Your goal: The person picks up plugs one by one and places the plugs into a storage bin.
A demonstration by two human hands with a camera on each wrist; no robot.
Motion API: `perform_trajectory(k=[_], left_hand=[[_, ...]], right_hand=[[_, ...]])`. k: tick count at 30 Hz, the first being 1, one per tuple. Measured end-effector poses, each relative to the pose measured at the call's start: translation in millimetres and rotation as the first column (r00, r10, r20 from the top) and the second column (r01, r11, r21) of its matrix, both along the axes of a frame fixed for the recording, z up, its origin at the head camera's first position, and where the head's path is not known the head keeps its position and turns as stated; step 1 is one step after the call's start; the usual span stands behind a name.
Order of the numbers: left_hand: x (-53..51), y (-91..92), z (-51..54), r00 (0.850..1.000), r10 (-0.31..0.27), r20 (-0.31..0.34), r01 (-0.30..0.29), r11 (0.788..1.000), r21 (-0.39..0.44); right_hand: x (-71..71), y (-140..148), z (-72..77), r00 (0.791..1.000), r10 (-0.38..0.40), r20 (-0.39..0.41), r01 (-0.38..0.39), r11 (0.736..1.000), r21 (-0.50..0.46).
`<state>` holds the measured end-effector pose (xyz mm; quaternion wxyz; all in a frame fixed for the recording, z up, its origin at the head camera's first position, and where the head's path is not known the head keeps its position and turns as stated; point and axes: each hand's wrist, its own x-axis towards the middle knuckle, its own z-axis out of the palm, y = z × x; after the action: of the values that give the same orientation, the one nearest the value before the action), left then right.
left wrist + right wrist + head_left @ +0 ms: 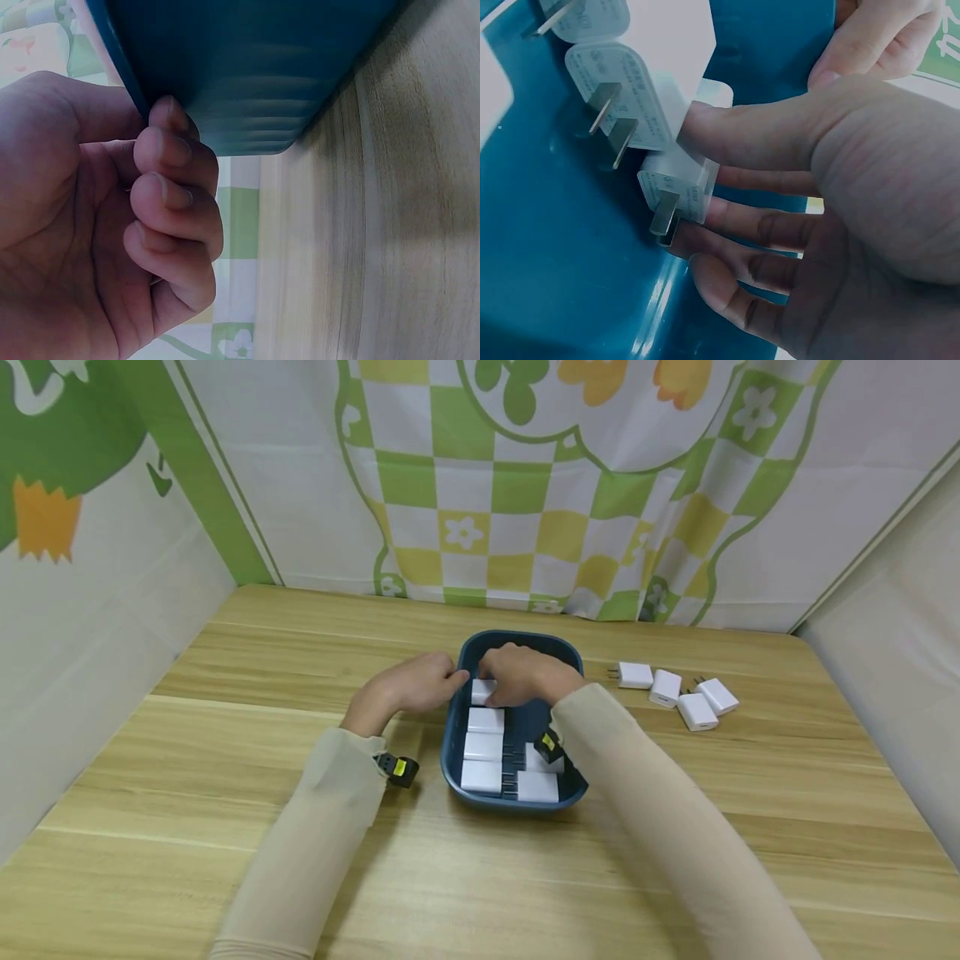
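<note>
- The dark blue bin [516, 807] sits on the wooden table [225, 760], in front of the person.
- The left hand [420, 682] holds the bin by its left rim, thumb over the edge and 4 fingers bent against the outside wall.
- The right hand [528, 674] reaches into the far end of the bin and pinches 1 white charger [482, 692], thumb on 1 side and fingers on the other.
- That charger is at the far end of the left row; I can't tell whether it touches the bin's floor.
- Nearer the person in the same row lie 3 more chargers, the far [486, 720], the middle [483, 747] and the near [482, 776], lined up side by side.
- Along the bin's right side, at the near end, are 2 other chargers, 1 plainly seen [537, 787] and 1 partly covered by the wrist camera [549, 747]. Metal prongs show between the rows.
- Right of the bin, on the table, 4 loose chargers lie in a scattered group: 1 on the left with prongs toward the bin [634, 675], 1 just beside it [665, 688], and 2 close together farther right [697, 712].
- Light beige sleeves [300, 843] cover the arms.
- Behind the table hangs a checked green, yellow and white curtain [517, 485].
</note>
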<state>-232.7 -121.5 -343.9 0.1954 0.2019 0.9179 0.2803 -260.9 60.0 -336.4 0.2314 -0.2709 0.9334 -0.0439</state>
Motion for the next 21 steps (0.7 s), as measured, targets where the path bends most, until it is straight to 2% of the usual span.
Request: perform_trajectory(k=[14, 21], left_hand=[[-2.3, 0.8, -1.3, 1.0, 0.012, 0.01, -0.012, 1.0, -0.005], [-1.7, 0.5, -1.2, 1.0, 0.011, 0.01, -0.011, 1.0, 0.003]], right_hand=[[0.3, 1.2, 1.5, 1.0, -0.024, 0.004, 0.024, 1.0, -0.009], [0.8, 3.2, 2.6, 1.0, -0.006, 0.021, 0.006, 1.0, -0.019]])
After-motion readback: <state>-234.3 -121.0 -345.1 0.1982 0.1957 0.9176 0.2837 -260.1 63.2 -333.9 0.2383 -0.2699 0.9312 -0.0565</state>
